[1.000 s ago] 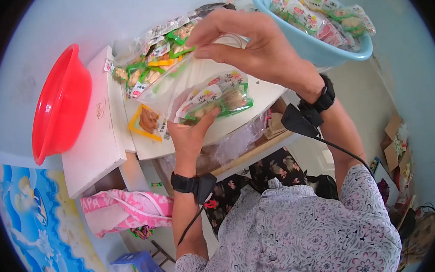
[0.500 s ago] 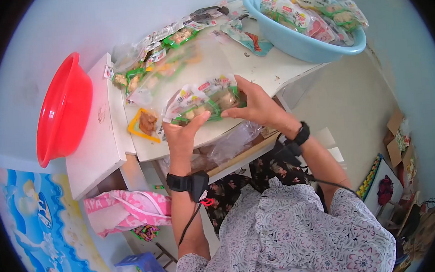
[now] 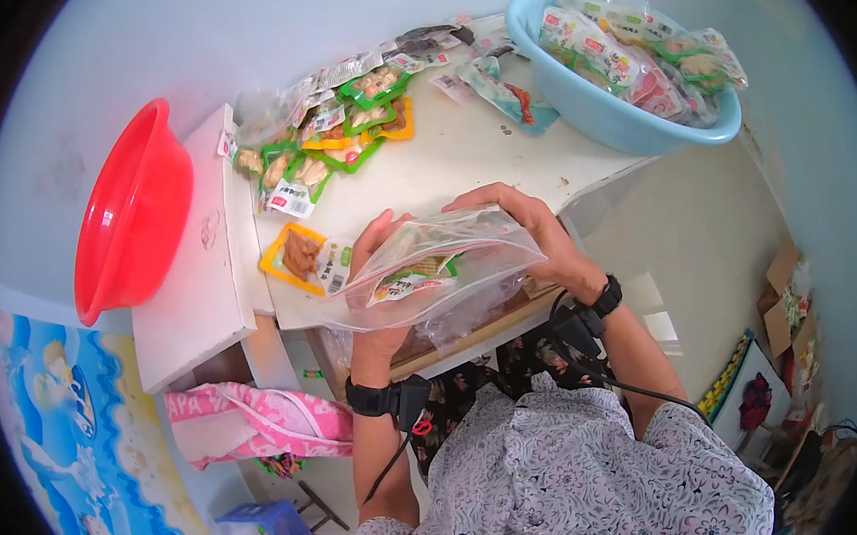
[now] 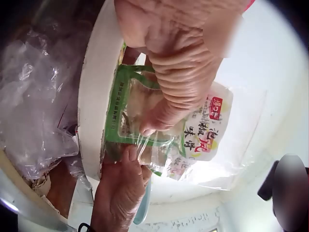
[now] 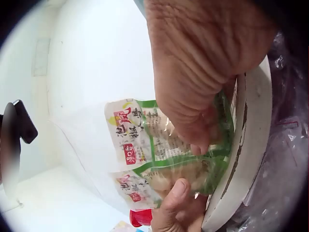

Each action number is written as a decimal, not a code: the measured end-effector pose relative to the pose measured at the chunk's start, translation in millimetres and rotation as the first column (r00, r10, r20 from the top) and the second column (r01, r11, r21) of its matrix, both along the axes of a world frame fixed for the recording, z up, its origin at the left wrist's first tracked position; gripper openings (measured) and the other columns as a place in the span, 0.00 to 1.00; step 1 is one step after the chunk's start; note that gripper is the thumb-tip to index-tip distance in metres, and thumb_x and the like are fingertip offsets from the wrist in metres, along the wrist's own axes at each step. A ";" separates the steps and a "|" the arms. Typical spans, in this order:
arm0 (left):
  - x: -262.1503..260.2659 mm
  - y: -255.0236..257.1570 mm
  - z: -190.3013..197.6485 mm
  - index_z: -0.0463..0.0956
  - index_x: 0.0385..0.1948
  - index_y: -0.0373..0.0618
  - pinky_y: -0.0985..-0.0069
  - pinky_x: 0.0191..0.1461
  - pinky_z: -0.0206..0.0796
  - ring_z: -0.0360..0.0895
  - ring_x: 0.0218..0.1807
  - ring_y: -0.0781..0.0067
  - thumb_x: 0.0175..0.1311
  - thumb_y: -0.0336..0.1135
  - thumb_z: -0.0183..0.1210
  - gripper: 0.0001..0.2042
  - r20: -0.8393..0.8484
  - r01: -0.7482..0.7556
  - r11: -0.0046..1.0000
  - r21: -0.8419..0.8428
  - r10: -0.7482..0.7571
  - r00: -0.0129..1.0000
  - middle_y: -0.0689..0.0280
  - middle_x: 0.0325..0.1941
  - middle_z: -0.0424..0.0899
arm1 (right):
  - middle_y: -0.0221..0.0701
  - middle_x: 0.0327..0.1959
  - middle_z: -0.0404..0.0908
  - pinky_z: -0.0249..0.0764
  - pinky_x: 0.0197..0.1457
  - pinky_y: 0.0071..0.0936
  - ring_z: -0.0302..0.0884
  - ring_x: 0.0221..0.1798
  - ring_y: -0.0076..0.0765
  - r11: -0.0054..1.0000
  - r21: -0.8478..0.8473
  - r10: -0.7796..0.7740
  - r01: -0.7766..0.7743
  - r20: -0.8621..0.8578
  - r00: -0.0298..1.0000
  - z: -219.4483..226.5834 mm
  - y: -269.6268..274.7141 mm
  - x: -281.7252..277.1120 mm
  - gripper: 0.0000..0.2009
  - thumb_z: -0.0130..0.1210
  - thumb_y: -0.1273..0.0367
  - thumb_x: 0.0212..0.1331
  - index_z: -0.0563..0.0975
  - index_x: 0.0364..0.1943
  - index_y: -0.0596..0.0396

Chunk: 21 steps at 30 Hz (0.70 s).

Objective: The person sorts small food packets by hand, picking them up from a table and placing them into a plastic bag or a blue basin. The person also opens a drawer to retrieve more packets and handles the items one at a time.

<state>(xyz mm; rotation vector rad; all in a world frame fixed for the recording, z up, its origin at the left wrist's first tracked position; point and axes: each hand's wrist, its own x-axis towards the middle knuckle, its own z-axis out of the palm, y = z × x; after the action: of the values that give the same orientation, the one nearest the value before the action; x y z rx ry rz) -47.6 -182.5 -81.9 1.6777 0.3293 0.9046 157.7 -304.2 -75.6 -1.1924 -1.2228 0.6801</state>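
Both hands grip a clear zip bag (image 3: 488,281) over the table's front edge, with green-and-white snack packets (image 5: 166,130) inside it. Its zip mouth faces the person. My left hand (image 3: 379,341) holds the left side, thumb pressing the plastic against a packet in the left wrist view. On the right side, my right hand (image 3: 551,248) grips bag and packets together, its fingers bent over them in the right wrist view. Left of the bag, a yellow-edged packet (image 3: 300,254) of brown food lies on the table.
Green and yellow packets (image 3: 360,117) lie piled at the table's back left. A light blue basin (image 3: 627,136) full of filled bags stands back right. A red basin (image 3: 136,212) leans at left. Crumpled clear plastic (image 3: 470,311) fills the open drawer below the table edge.
My right hand has come down from the bag's raised top to its right side. The bag has tipped, its mouth now toward the person. My left hand keeps its hold.
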 end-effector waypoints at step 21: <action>7.7 19.5 11.5 0.79 0.54 0.35 0.75 0.55 0.75 0.82 0.48 0.76 0.60 0.24 0.71 0.19 0.029 -0.017 0.943 -0.331 0.028 0.999 0.65 0.50 0.86 | 0.26 0.46 0.78 0.69 0.51 0.24 0.70 0.47 0.21 0.987 -0.156 0.028 -0.023 0.031 0.999 1.3 14.1 15.0 0.27 0.69 0.59 0.63 0.76 0.60 0.62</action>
<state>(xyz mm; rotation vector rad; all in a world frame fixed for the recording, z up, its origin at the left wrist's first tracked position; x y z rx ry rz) -39.9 -163.0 -70.4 1.3493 0.4527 0.8414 172.7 -290.0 -74.3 -1.3235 -1.2320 0.7896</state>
